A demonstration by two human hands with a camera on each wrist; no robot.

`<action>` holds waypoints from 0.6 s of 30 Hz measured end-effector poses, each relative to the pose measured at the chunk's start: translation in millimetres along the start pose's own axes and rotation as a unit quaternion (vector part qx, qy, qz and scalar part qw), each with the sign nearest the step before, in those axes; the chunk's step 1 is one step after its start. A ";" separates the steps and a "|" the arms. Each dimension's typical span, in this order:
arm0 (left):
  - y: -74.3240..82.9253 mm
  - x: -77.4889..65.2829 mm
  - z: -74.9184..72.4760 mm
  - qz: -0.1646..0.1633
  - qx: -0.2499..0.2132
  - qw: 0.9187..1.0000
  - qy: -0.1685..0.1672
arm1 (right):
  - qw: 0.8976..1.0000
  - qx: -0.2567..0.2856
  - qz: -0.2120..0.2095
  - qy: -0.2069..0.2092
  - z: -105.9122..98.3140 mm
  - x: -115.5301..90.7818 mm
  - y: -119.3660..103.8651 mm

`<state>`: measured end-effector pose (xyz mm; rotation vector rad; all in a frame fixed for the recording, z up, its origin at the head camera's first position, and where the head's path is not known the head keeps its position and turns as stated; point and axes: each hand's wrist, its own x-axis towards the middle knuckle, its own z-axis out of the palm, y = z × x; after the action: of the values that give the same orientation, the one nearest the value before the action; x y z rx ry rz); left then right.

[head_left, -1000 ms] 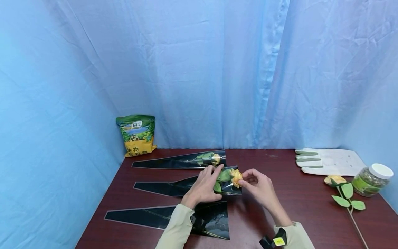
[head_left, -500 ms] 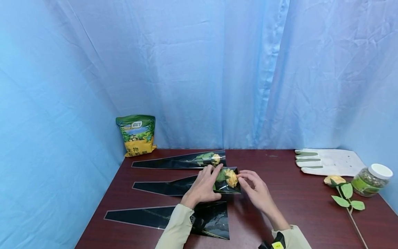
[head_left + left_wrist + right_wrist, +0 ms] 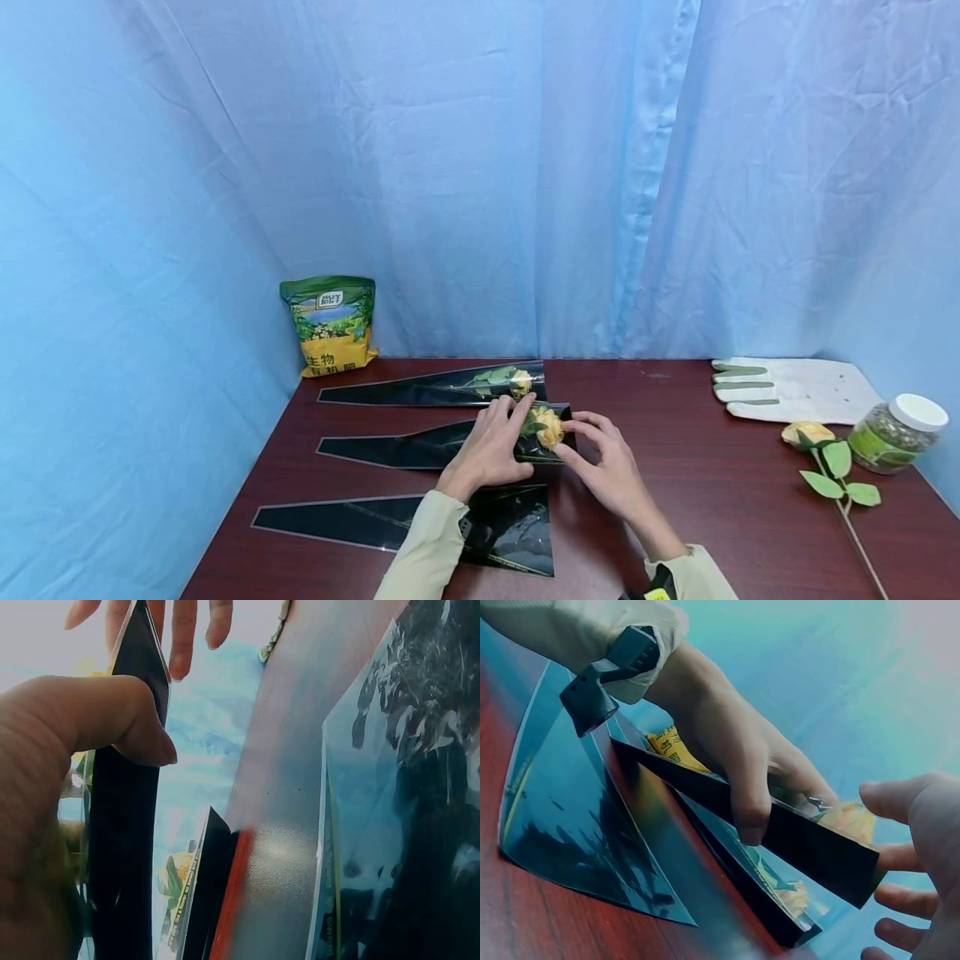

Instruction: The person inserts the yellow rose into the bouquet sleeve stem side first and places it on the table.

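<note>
Upright bag, white glove near jar.

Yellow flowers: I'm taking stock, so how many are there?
3: one flower in the far sleeve, another flower in the middle sleeve, a third flower loose near the jar.

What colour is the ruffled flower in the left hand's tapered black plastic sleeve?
The ruffled flower is yellow; the head view shows it best.

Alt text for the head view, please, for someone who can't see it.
The left hand grips a black sleeve with a yellow flower inside; the right hand is at its wide end. A filled sleeve lies behind, a third sleeve in front. At right: a loose flower, glove and jar; back left, a bag.
</note>
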<state>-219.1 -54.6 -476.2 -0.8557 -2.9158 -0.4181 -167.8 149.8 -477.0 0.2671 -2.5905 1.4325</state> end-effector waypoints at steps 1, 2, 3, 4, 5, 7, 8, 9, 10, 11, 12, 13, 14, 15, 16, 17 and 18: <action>0.1 0.0 0.0 0.000 0.004 1.000 0.001 | 1.000 -0.008 0.000 0.003 1.1 0.0 -0.6; 0.2 0.0 -0.1 0.000 0.008 1.000 0.002 | 1.000 -0.016 0.000 0.007 2.1 0.0 -1.2; 0.1 0.0 -0.1 0.000 0.011 1.000 0.004 | 1.000 -0.021 0.000 0.010 3.1 -0.1 -1.6; 0.2 -0.1 -0.2 -0.002 0.013 1.000 0.004 | 1.000 -0.024 0.001 0.011 4.0 -0.2 -2.2; 0.1 0.0 -0.1 -0.002 0.014 1.000 0.005 | 1.000 -0.026 0.000 0.011 4.9 -0.3 -2.7; 0.3 0.0 -0.3 -0.005 0.015 1.000 0.005 | 1.000 -0.027 0.002 0.011 6.6 -0.9 -3.5; 0.5 0.0 -0.5 -0.006 0.016 1.000 0.004 | 1.000 -0.026 0.003 0.011 7.3 -1.2 -3.9; 0.4 0.1 -0.3 -0.008 0.015 1.000 0.003 | 1.000 -0.026 0.003 0.011 8.1 -1.6 -4.2; 0.4 0.2 -0.3 -0.009 0.015 1.000 0.002 | 1.000 -0.027 0.004 0.012 8.8 -1.9 -4.7; 0.5 0.3 -0.2 -0.010 0.015 1.000 0.001 | 1.000 -0.028 0.004 0.013 9.6 -2.2 -5.0; 0.4 0.4 0.0 -0.010 0.016 1.000 0.000 | 0.999 -0.029 0.004 0.014 10.3 -2.5 -5.5; 0.0 0.5 0.4 -0.011 0.017 1.000 -0.001 | 0.999 -0.031 0.004 0.015 11.1 -2.7 -5.8; -0.3 0.7 0.7 -0.011 0.019 1.000 0.000 | 0.999 -0.033 0.005 0.014 11.9 -2.8 -6.0; -0.6 0.8 1.2 -0.010 0.021 1.000 0.001 | 0.999 -0.035 0.007 0.013 12.9 -2.9 -6.1; -0.9 0.9 1.5 -0.009 0.022 1.000 0.002 | 0.999 -0.037 0.009 0.011 13.8 -2.8 -6.3; -1.3 1.0 1.9 -0.009 0.023 1.000 0.004 | 0.999 -0.039 0.011 0.008 14.8 -2.7 -6.4; -1.7 0.9 2.2 -0.008 0.024 1.000 0.005 | 0.999 -0.039 0.015 0.004 15.8 -2.6 -6.6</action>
<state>-220.8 -54.9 -478.7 -0.8217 -2.9124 -0.3524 -164.6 133.2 -480.5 0.2138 -2.6473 1.3359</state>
